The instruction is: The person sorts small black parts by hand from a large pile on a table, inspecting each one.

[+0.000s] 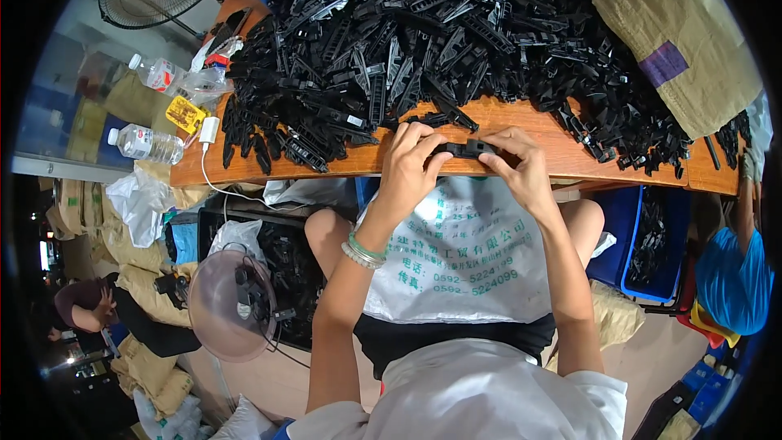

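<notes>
Between my two hands, just above the front edge of the wooden table (pixel 358 165), is a small black plastic part (pixel 466 149). Thumb and fingers of my left hand (pixel 414 156) pinch its left end. My right hand (pixel 519 161) grips the blockier right end the same way. Fingers cover both ends, so its full shape is hidden. Right behind my hands spreads a big heap of black plastic parts (pixel 407 41), long ribbed pieces and smaller ones. A white woven sack (pixel 456 253) with green print lies across my lap.
At the table's left stand plastic bottles (pixel 147 144), a yellow box (pixel 186 115) and a white cable (pixel 213 183). A brown sack (pixel 684 41) lies at the right. Below are a blue crate (pixel 652 244) and a pinkish bowl (pixel 232 305). Another person in blue (pixel 733 277) sits at far right.
</notes>
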Tool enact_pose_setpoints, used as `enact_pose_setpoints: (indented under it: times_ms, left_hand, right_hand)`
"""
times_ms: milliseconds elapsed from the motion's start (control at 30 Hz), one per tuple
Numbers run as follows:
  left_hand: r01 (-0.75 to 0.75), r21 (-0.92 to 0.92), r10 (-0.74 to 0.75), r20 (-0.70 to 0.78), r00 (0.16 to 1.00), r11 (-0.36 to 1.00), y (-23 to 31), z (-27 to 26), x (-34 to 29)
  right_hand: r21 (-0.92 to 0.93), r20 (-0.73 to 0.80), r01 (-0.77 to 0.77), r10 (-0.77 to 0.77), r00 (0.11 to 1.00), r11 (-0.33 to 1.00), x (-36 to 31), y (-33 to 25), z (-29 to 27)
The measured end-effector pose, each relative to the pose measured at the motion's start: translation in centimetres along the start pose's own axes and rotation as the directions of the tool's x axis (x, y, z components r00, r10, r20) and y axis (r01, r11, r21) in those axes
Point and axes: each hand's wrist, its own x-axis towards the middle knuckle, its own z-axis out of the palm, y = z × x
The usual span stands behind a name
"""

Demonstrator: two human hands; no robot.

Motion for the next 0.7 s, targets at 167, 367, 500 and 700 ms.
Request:
enact_pose_setpoints:
  times_ms: [167, 367, 500, 700]
  left_hand:
    - [0.034, -0.042, -0.033, 0.031, 0.999, 0.999, -0.5, -0.2, -0.4]
    - [0.001, -0.069, 0.003, 0.054, 0.999, 0.998, -0.5, 0.6, -0.5]
    - [-0.069, -0.173, 0.094, 0.138, 0.986, 0.982, -0.6, -0.5, -0.4]
    - [-0.069, 0.15, 0.091, -0.151, 0.984, 0.986, -1.5, -1.3, 0.4]
  right_hand:
    - [-0.073, 0.029, 0.033, -0.031, 0.999, 0.997, -0.2, -0.1, -0.5]
    - [-0.15, 0.035, 0.134, -0.13, 0.991, 0.98, 0.0, -0.2, 0.9]
    - [0.111, 0.139, 0.013, -0.029, 0.99, 0.994, -1.6, -0.1, 0.1]
    - [-0.606, -0.408, 0.014, -0.325, 0.853, 0.795, -0.5, 2.3, -4.7]
